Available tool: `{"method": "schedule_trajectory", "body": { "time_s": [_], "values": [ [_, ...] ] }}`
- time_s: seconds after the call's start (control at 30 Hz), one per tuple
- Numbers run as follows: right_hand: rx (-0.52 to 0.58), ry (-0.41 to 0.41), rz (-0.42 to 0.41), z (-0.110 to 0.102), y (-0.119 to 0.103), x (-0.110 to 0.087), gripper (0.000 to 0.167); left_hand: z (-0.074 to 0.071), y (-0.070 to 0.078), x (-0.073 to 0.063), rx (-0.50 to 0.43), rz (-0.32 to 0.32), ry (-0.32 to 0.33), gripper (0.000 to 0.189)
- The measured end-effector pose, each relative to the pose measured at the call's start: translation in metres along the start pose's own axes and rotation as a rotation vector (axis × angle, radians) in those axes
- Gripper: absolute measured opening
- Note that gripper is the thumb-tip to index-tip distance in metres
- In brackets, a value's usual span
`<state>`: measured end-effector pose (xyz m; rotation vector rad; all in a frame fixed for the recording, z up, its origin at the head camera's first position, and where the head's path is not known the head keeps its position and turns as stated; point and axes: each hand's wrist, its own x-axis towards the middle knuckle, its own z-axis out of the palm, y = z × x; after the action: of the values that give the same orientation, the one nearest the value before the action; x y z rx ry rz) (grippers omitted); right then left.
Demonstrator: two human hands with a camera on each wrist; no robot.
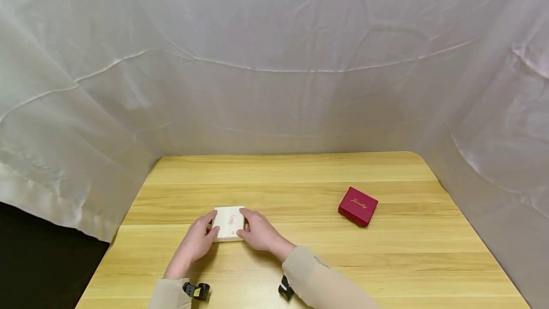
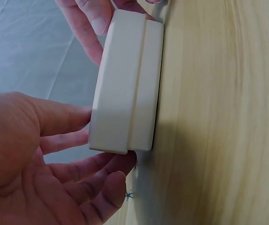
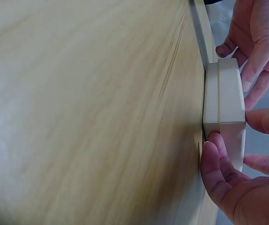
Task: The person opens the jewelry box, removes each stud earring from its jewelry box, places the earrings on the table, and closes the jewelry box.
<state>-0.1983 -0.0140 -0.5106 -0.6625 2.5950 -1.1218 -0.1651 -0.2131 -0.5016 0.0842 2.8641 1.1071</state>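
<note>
A small white box with a pink flower drawing on its lid lies on the wooden table. My left hand grips its left side, thumb and index finger at the top edge. On the opposite side my right hand holds it the same way. In the left wrist view the white box shows a seam between lid and base, with the other left fingers curled low beside it. The right wrist view shows the right fingertips low against the side of the white box.
A dark red box with gold lettering sits at the right on the table. Pale cloth curtains hang behind the table and along both sides. A black area lies beyond the table's left edge.
</note>
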Motion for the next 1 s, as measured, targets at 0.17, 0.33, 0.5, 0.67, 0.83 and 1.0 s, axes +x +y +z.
{"method": "schedule_trajectory", "body": {
  "time_s": [0.17, 0.33, 0.5, 0.67, 0.83, 1.0],
  "values": [
    [-0.005, 0.003, 0.007, 0.0, -0.001, -0.001, 0.062, 0.0, -0.002, 0.001, 0.009, 0.006, 0.002, 0.051],
    [-0.003, 0.009, 0.009, 0.0, -0.001, -0.002, 0.062, 0.0, -0.003, 0.001, 0.008, 0.01, 0.017, 0.051],
    [0.01, 0.021, 0.028, -0.003, 0.001, -0.004, 0.065, -0.003, -0.002, 0.001, -0.02, 0.002, 0.038, 0.052],
    [0.016, 0.037, 0.054, -0.015, 0.005, -0.011, 0.069, -0.008, 0.002, -0.002, -0.003, 0.01, 0.083, 0.051],
    [0.055, 0.073, 0.059, -0.036, 0.012, -0.022, 0.072, -0.01, 0.012, -0.004, 0.01, 0.04, 0.109, 0.05],
    [0.062, 0.134, 0.083, -0.061, 0.023, -0.037, 0.072, -0.004, 0.023, -0.003, 0.009, 0.093, 0.129, 0.048]
  ]
}}
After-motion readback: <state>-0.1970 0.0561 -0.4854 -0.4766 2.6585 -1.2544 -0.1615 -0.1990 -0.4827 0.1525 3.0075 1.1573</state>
